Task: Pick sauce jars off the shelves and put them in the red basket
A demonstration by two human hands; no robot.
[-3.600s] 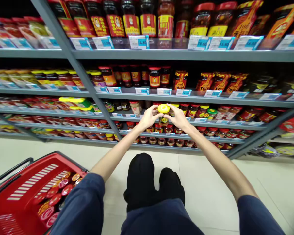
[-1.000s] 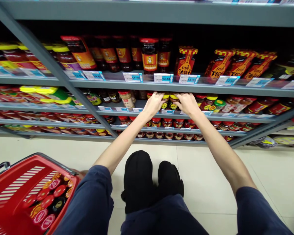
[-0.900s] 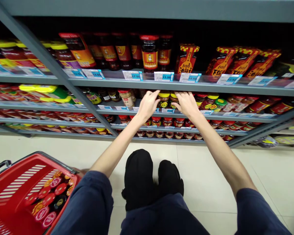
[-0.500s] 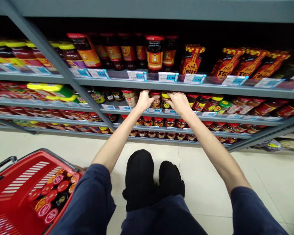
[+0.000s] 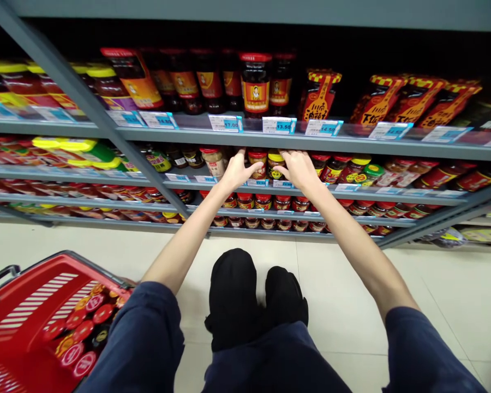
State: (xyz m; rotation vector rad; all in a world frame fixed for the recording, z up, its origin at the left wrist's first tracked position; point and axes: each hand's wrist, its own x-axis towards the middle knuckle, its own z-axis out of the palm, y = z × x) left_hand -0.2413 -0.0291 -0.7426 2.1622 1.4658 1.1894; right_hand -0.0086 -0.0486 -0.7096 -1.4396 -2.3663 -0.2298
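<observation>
Both my arms reach into a grey shop shelf (image 5: 352, 194) of sauce jars. My left hand (image 5: 236, 171) is cupped around the left side of a red-lidded jar (image 5: 257, 163), thumb against it. My right hand (image 5: 299, 170) curls its fingers beside a yellow-lidded jar (image 5: 275, 165) standing just right of the red one. Both jars stand on the shelf between my hands. Whether either hand grips its jar or only touches it is unclear.
More jars and red sauce packets fill the shelves above, below and to both sides, with blue price tags (image 5: 279, 125) on the shelf edges. A red shopping basket (image 5: 28, 316) holding several jars sits on the tiled floor at my lower left. My dark-clothed knees (image 5: 253, 295) are below.
Earlier both hands held a yellow-lidded jar out in front of the shelf. It now stands on the shelf, and my hands have shifted slightly left to a red-lidded jar.
</observation>
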